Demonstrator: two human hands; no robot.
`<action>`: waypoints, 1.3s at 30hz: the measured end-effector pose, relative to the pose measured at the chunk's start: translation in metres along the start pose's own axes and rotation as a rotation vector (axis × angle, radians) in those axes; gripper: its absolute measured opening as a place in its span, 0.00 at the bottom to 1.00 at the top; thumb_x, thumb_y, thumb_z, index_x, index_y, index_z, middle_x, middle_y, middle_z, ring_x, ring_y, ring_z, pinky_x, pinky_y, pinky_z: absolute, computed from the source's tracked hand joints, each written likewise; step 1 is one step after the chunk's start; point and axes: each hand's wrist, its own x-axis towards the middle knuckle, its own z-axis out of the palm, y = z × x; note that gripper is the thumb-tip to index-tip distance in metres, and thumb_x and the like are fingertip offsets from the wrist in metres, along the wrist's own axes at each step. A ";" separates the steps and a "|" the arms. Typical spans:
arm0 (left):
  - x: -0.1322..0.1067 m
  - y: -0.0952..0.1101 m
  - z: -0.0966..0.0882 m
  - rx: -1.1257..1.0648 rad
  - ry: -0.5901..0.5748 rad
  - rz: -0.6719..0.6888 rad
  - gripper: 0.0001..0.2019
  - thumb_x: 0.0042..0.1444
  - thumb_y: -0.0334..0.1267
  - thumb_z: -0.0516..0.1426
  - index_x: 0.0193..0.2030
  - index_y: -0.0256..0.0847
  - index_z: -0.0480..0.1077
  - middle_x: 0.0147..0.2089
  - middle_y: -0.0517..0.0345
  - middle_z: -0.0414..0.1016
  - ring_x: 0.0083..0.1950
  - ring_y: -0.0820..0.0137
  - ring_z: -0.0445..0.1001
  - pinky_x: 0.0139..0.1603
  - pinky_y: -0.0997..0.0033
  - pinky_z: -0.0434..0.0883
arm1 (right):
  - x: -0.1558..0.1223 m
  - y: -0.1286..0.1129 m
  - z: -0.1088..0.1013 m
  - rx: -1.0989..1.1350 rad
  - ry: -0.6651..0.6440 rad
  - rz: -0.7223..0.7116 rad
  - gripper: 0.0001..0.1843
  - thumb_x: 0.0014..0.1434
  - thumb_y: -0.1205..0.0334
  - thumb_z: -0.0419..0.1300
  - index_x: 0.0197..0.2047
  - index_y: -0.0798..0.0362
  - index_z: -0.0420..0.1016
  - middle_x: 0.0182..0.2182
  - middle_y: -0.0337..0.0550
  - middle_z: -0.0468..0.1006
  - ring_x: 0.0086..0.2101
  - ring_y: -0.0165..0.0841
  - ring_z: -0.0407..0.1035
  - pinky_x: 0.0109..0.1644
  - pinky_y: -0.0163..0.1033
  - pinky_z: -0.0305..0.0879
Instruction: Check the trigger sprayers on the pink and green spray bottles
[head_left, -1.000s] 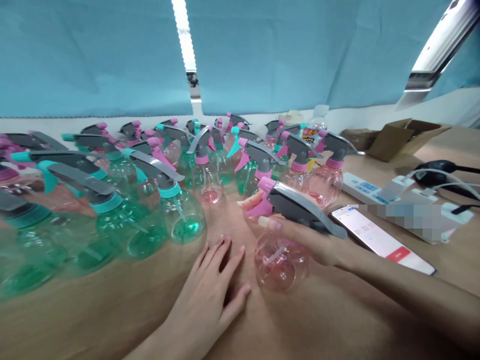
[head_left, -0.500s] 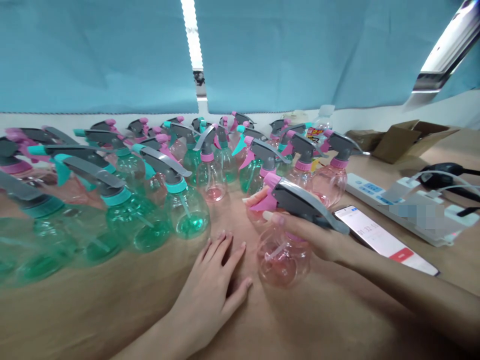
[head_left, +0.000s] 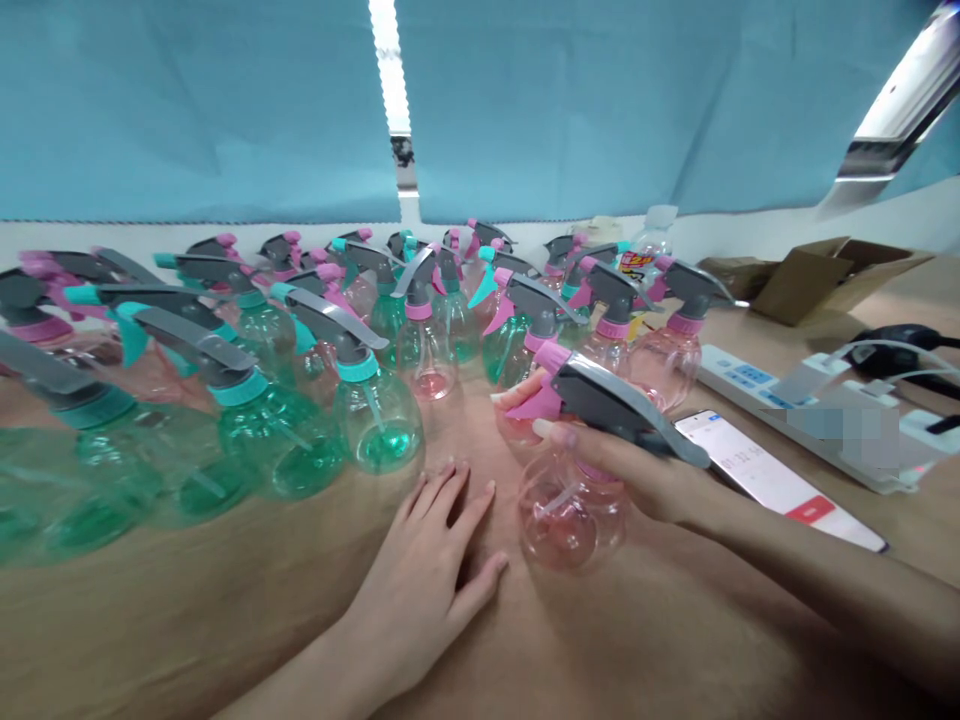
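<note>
My right hand (head_left: pixel 615 465) is wrapped round the neck and trigger of a pink spray bottle (head_left: pixel 559 520), which stands upright with its pink nozzle pointing left. Part of its collar is hidden by the fingers. My left hand (head_left: pixel 427 560) lies flat on the wooden table (head_left: pixel 247 630), fingers spread, just left of that bottle and apart from it. Beyond the fingertips is a green spray bottle (head_left: pixel 379 425) with a turquoise collar. A clear pinkish spray bottle (head_left: pixel 425 350) stands farther back.
Several green and pink spray bottles (head_left: pixel 277 440) crowd the left and back. On the right lie a phone (head_left: pixel 780 480), a white power strip (head_left: pixel 735 375) with plugs and cables, and an opened cardboard box (head_left: pixel 810 280). A blue cloth (head_left: pixel 262 110) hangs behind.
The whole view has shifted slightly, with things sitting a little farther right in the picture. Both hands keep their pose, and the right one still grips the pink spray bottle.
</note>
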 end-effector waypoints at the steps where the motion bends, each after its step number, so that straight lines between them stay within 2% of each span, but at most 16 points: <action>1: 0.000 0.000 0.000 -0.001 0.000 0.001 0.26 0.65 0.47 0.51 0.65 0.35 0.61 0.68 0.37 0.58 0.68 0.48 0.56 0.61 0.42 0.61 | 0.000 -0.001 0.000 -0.003 0.002 0.003 0.16 0.58 0.50 0.61 0.50 0.42 0.74 0.28 0.35 0.76 0.28 0.33 0.69 0.36 0.40 0.65; 6: 0.001 0.000 -0.002 -0.004 -0.014 -0.002 0.25 0.65 0.48 0.51 0.65 0.36 0.62 0.68 0.38 0.58 0.68 0.49 0.56 0.61 0.42 0.61 | 0.000 -0.003 0.001 -0.003 0.014 0.038 0.13 0.58 0.50 0.61 0.45 0.43 0.75 0.27 0.34 0.74 0.25 0.31 0.66 0.31 0.39 0.63; 11: 0.001 0.000 -0.003 -0.007 -0.014 0.002 0.26 0.65 0.47 0.51 0.65 0.35 0.62 0.68 0.37 0.57 0.68 0.49 0.56 0.61 0.42 0.61 | 0.000 -0.001 0.000 -0.007 -0.009 0.000 0.09 0.60 0.53 0.59 0.43 0.43 0.76 0.25 0.34 0.73 0.25 0.32 0.66 0.32 0.39 0.62; 14: 0.001 0.001 -0.002 -0.010 -0.009 0.002 0.25 0.65 0.47 0.51 0.65 0.35 0.62 0.68 0.36 0.58 0.68 0.48 0.56 0.61 0.42 0.61 | -0.001 0.001 -0.001 -0.015 0.015 -0.016 0.06 0.59 0.54 0.60 0.38 0.43 0.76 0.25 0.34 0.73 0.26 0.32 0.67 0.30 0.38 0.61; 18: 0.001 0.001 -0.002 -0.015 -0.006 0.002 0.25 0.65 0.47 0.51 0.65 0.35 0.62 0.68 0.37 0.58 0.68 0.49 0.56 0.61 0.42 0.61 | -0.005 0.002 0.000 -0.004 0.021 0.047 0.07 0.59 0.53 0.60 0.34 0.44 0.76 0.28 0.34 0.75 0.29 0.33 0.69 0.31 0.39 0.62; 24: 0.001 0.001 -0.003 -0.022 -0.002 0.000 0.25 0.65 0.47 0.51 0.64 0.36 0.62 0.68 0.38 0.58 0.68 0.49 0.56 0.61 0.42 0.61 | -0.004 0.002 0.001 0.024 0.018 0.080 0.08 0.59 0.51 0.60 0.39 0.43 0.77 0.30 0.35 0.77 0.34 0.35 0.71 0.37 0.40 0.65; 30: 0.001 0.002 -0.002 -0.019 -0.015 -0.005 0.25 0.64 0.47 0.52 0.64 0.35 0.63 0.67 0.37 0.58 0.68 0.48 0.56 0.61 0.42 0.61 | -0.004 0.003 0.000 0.034 -0.016 0.110 0.11 0.59 0.49 0.59 0.40 0.43 0.77 0.30 0.35 0.77 0.31 0.33 0.70 0.37 0.40 0.66; 35: 0.001 0.001 -0.003 -0.026 -0.006 -0.009 0.25 0.65 0.47 0.51 0.64 0.36 0.62 0.68 0.39 0.58 0.68 0.49 0.56 0.62 0.42 0.60 | -0.001 -0.003 0.001 0.022 -0.014 0.061 0.15 0.59 0.50 0.59 0.48 0.41 0.74 0.26 0.34 0.74 0.29 0.34 0.68 0.38 0.41 0.65; 39: 0.001 0.002 -0.004 -0.030 -0.016 -0.008 0.25 0.65 0.47 0.52 0.64 0.36 0.62 0.67 0.38 0.59 0.68 0.49 0.56 0.62 0.43 0.60 | 0.001 -0.004 0.001 0.004 -0.023 0.044 0.12 0.59 0.51 0.60 0.45 0.42 0.74 0.25 0.34 0.72 0.30 0.35 0.68 0.38 0.40 0.65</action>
